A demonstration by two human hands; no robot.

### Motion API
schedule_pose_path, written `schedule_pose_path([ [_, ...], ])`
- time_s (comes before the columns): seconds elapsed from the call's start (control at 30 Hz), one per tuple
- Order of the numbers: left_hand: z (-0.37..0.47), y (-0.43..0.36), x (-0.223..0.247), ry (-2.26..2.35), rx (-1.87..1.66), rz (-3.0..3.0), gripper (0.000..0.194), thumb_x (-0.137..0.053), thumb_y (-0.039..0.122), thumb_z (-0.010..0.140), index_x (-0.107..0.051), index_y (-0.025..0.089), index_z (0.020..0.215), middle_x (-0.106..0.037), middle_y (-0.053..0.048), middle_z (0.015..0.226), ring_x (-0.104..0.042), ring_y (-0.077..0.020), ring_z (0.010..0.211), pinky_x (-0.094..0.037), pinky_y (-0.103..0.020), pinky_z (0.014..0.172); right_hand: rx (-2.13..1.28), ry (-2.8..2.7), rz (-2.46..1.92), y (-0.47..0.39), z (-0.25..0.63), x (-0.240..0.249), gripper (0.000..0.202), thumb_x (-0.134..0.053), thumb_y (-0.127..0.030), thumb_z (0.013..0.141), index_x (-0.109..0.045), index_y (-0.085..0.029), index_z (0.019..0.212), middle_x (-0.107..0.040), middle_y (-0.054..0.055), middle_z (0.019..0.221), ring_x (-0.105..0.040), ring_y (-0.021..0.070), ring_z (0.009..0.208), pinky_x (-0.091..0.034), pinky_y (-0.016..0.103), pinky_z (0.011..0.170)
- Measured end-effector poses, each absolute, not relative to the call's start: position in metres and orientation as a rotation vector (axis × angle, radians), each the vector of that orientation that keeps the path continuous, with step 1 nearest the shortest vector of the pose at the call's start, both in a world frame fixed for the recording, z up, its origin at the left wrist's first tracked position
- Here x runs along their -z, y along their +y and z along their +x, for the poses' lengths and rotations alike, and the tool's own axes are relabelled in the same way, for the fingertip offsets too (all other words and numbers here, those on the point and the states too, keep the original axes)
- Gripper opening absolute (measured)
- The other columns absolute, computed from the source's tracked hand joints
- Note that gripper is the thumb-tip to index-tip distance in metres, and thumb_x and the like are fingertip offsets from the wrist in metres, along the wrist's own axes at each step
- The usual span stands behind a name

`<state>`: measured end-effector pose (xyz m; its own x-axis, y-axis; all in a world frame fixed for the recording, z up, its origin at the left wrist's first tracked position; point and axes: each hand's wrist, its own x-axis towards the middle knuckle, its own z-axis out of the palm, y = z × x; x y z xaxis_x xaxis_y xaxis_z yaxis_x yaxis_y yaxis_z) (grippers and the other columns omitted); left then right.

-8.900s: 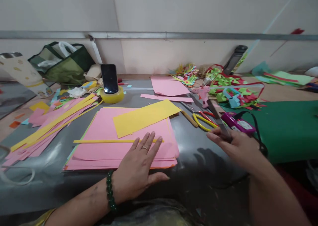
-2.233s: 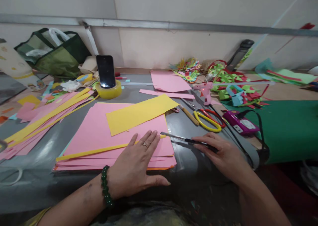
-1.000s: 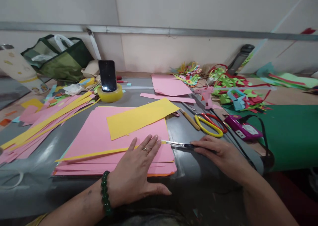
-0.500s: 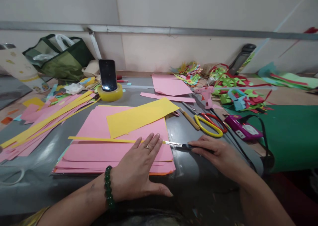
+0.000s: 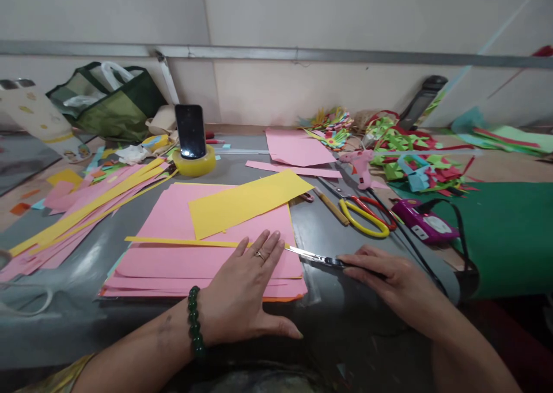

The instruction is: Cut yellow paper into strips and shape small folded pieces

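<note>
My left hand lies flat, fingers stretched, on a stack of pink paper. Its fingertips press over the right part of a narrow yellow paper strip that runs across the stack. In my right hand is a utility knife, its bare blade pointing left. The blade tip is at the strip's right end, by my left fingertips; whether it touches the paper I cannot tell. Above the strip, a wider yellow paper piece rests at a slant on the pink sheets.
Scissors, a wooden-handled tool, a pink glue gun and a purple device with a cable lie to the right. A phone leans on a tape roll behind. Cut paper strips spread at the left.
My right hand and the utility knife have shifted slightly right and down, and the blade is more tilted. My left hand stays flat on the paper.
</note>
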<state>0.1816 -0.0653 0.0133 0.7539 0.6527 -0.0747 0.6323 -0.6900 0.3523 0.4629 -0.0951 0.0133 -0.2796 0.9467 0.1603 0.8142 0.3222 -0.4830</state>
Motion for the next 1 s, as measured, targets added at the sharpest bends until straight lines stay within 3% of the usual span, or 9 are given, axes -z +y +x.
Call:
schedule_pose_path([
  [0.3, 0.197, -0.075, -0.008, 1.004, -0.212, 2.576, 0.113, -0.03, 0.087, 0.066, -0.012, 0.011, 0.147, -0.007, -0.014, 0.153, -0.001, -0.032, 0.14, -0.015, -0.049, 0.113, -0.463, -2.118, -1.586, -0.095, 0.461, -0.016, 0.027, -0.054, -0.041, 0.086, -0.072, -0.024, 0.098, -0.066, 0.004, 0.081, -0.063, 0.0184, 0.074, -0.049, 0.028, 0.065],
  [0.4, 0.2, -0.078, -0.01, 1.031, -0.242, 2.561, 0.114, -0.031, 0.086, 0.067, -0.01, 0.007, 0.147, -0.004, -0.015, 0.153, 0.001, -0.032, 0.14, -0.016, -0.048, 0.114, -0.47, -2.092, -1.594, -0.097, 0.459, -0.016, 0.029, -0.053, -0.043, 0.086, -0.072, -0.024, 0.099, -0.066, 0.005, 0.08, -0.063, 0.0183, 0.072, -0.05, 0.028, 0.064],
  [0.67, 0.174, -0.074, -0.016, 1.095, -0.099, 2.562, 0.116, -0.035, 0.088, 0.063, -0.014, 0.011, 0.147, -0.008, -0.014, 0.153, -0.006, -0.0335, 0.14, -0.017, -0.052, 0.112, -0.43, -2.138, -1.595, -0.093, 0.45, -0.013, 0.029, -0.053, -0.04, 0.087, -0.07, -0.025, 0.104, -0.063, 0.004, 0.081, -0.061, 0.0169, 0.073, -0.048, 0.027, 0.065],
  [1.0, 0.174, -0.074, -0.009, 1.088, -0.157, 2.619, 0.118, -0.036, 0.089, 0.06, -0.018, 0.009, 0.146, -0.011, -0.016, 0.153, -0.007, -0.0347, 0.14, -0.019, -0.053, 0.111, -0.411, -2.174, -1.597, -0.101, 0.455, -0.019, 0.03, -0.05, -0.042, 0.088, -0.071, -0.024, 0.1, -0.061, 0.004, 0.078, -0.06, 0.0173, 0.07, -0.047, 0.029, 0.063],
])
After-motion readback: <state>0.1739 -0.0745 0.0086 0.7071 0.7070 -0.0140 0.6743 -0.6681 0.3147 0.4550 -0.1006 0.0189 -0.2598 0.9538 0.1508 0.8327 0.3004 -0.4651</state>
